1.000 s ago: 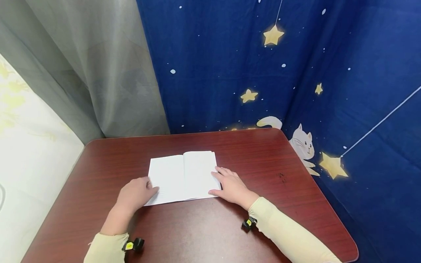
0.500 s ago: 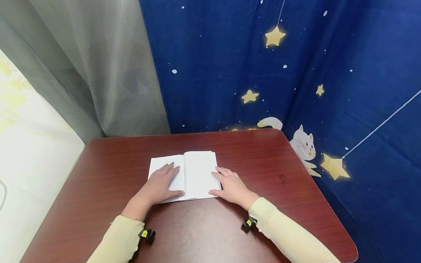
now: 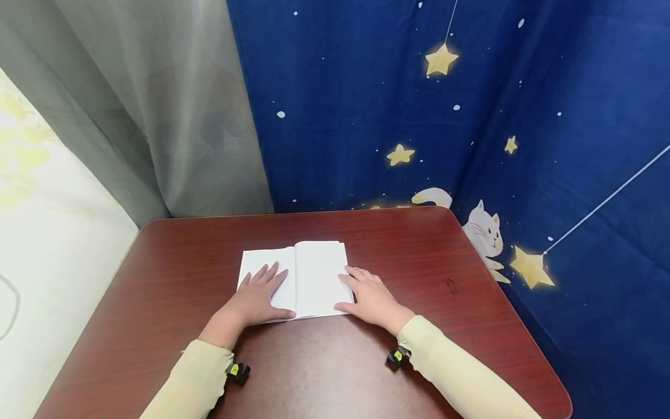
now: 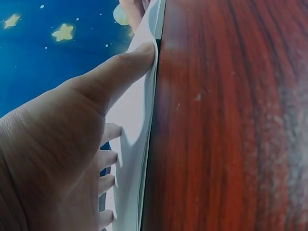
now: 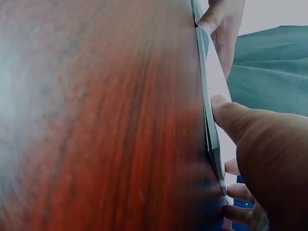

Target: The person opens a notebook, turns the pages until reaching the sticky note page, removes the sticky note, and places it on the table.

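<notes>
An open notebook with white pages lies on the table, its left page faintly ruled. My left hand rests on the left page with fingers spread and the thumb toward the spine. In the left wrist view, the thumb of that hand touches the paper by the near edge. My right hand lies at the right page's outer edge, its fingertips and thumb on the paper. The right wrist view shows this right hand on the page stack, whose layers show edge-on.
The reddish-brown wooden table has rounded corners. Behind it hang a grey curtain and a blue curtain with stars and a cat. A white surface stands at the left. Small black devices sit on both wrists.
My left hand has moved right from the notebook's left edge onto the left page, its fingers spreading flat. The right hand stays at the right edge. The view has shifted slightly.
</notes>
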A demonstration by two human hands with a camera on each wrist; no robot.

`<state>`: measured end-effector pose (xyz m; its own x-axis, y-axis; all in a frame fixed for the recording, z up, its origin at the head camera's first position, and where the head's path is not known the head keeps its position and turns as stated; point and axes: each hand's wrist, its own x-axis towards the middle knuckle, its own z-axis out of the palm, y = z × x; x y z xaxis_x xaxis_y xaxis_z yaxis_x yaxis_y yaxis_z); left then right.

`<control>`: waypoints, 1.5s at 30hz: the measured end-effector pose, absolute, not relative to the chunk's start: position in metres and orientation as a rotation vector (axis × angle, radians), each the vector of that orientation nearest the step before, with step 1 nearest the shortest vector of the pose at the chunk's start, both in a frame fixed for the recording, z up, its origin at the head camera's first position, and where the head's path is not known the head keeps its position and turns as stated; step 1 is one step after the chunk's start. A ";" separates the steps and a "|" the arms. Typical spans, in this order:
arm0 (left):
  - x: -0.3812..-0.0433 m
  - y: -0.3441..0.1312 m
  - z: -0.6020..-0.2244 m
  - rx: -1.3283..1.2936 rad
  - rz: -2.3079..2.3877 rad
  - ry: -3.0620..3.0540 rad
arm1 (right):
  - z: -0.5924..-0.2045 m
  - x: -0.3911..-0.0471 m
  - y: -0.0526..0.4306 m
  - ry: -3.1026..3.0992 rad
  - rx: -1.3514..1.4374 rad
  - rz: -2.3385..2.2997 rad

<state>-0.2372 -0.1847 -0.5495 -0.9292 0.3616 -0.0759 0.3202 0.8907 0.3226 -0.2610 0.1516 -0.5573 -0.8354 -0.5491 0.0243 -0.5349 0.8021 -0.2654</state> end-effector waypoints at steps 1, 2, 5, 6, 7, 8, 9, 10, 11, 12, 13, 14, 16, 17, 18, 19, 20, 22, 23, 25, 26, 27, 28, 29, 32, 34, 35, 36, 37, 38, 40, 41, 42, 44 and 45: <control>-0.237 -0.185 -0.550 0.528 0.464 2.924 | -0.557 -0.261 0.152 2.931 -0.881 -0.397; -0.237 -0.184 -0.550 0.526 0.462 2.925 | -0.557 -0.261 0.152 2.933 -0.882 -0.396; -0.237 -0.184 -0.550 0.524 0.457 2.929 | -0.557 -0.261 0.153 2.939 -0.887 -0.403; -0.237 -0.184 -0.550 0.521 0.457 2.928 | -0.556 -0.261 0.153 2.940 -0.891 -0.420; -0.237 -0.183 -0.550 0.519 0.461 2.925 | -0.556 -0.261 0.154 2.938 -0.897 -0.441; -0.237 -0.183 -0.550 0.516 0.464 2.922 | -0.555 -0.261 0.154 2.937 -0.912 -0.460; -0.237 -0.183 -0.550 0.513 0.467 2.919 | -0.554 -0.261 0.155 2.933 -0.938 -0.477; -0.237 -0.183 -0.550 0.510 0.473 2.915 | -0.553 -0.261 0.156 2.925 -0.973 -0.495; -0.237 -0.183 -0.550 0.508 0.475 2.913 | -0.553 -0.261 0.157 2.917 -1.017 -0.506; -0.237 -0.183 -0.550 0.506 0.477 2.912 | -0.552 -0.261 0.158 2.904 -1.067 -0.512; -0.237 -0.183 -0.550 0.505 0.478 2.911 | -0.551 -0.262 0.159 2.889 -1.122 -0.515; -0.237 -0.183 -0.550 0.504 0.477 2.912 | -0.551 -0.262 0.160 2.873 -1.169 -0.504; -0.237 -0.183 -0.549 0.505 0.480 2.912 | -0.550 -0.262 0.162 2.840 -1.240 -0.476; -0.236 -0.182 -0.549 0.505 0.480 2.913 | -0.550 -0.262 0.163 2.826 -1.258 -0.463; -0.236 -0.182 -0.548 0.505 0.482 2.912 | -0.549 -0.262 0.163 2.812 -1.271 -0.449; -0.236 -0.182 -0.548 0.506 0.483 2.912 | -0.549 -0.262 0.164 2.803 -1.278 -0.434; -0.236 -0.182 -0.548 0.507 0.485 2.910 | -0.549 -0.262 0.165 2.798 -1.283 -0.418; -0.236 -0.182 -0.547 0.509 0.487 2.907 | -0.549 -0.262 0.166 2.790 -1.298 -0.409; -0.236 -0.182 -0.547 0.509 0.486 2.907 | -0.549 -0.262 0.166 2.785 -1.306 -0.409; -0.235 -0.182 -0.547 0.512 0.486 2.908 | -0.549 -0.262 0.166 2.777 -1.321 -0.411; -0.235 -0.182 -0.546 0.514 0.485 2.909 | -0.548 -0.263 0.166 2.772 -1.326 -0.415; -0.235 -0.181 -0.546 0.515 0.482 2.910 | -0.548 -0.263 0.167 2.766 -1.327 -0.420; -0.235 -0.181 -0.546 0.516 0.480 2.912 | -0.547 -0.263 0.167 2.762 -1.325 -0.426; -0.235 -0.181 -0.546 0.516 0.478 2.913 | -0.546 -0.263 0.167 2.756 -1.323 -0.433; -0.236 -0.182 -0.547 0.517 0.477 2.915 | -0.544 -0.263 0.167 2.740 -1.312 -0.451; -0.235 -0.182 -0.547 0.516 0.479 2.913 | -0.542 -0.263 0.168 2.728 -1.299 -0.463; -0.235 -0.182 -0.547 0.516 0.481 2.913 | -0.541 -0.263 0.168 2.720 -1.294 -0.472; -0.235 -0.182 -0.546 0.515 0.483 2.912 | -0.540 -0.263 0.168 2.713 -1.290 -0.485; -0.235 -0.182 -0.546 0.515 0.484 2.912 | -0.540 -0.263 0.168 2.704 -1.285 -0.501; -0.235 -0.181 -0.546 0.515 0.485 2.911 | -0.539 -0.262 0.169 2.698 -1.282 -0.517; -0.235 -0.181 -0.546 0.513 0.486 2.910 | -0.538 -0.262 0.170 2.688 -1.281 -0.548; -0.235 -0.181 -0.546 0.513 0.485 2.910 | -0.537 -0.262 0.171 2.685 -1.278 -0.563; -0.235 -0.181 -0.546 0.513 0.483 2.910 | -0.537 -0.262 0.171 2.687 -1.279 -0.570; -0.234 -0.180 -0.546 0.512 0.479 2.909 | -0.537 -0.262 0.173 2.696 -1.292 -0.577; -0.234 -0.180 -0.546 0.511 0.479 2.909 | -0.537 -0.261 0.173 2.702 -1.302 -0.579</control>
<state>-0.2339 -0.1802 -0.5457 -0.9309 0.3539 -0.0905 0.3062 0.8911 0.3349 -0.2614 0.1731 -0.5370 -0.6336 -0.7690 0.0845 -0.7361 0.5656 -0.3720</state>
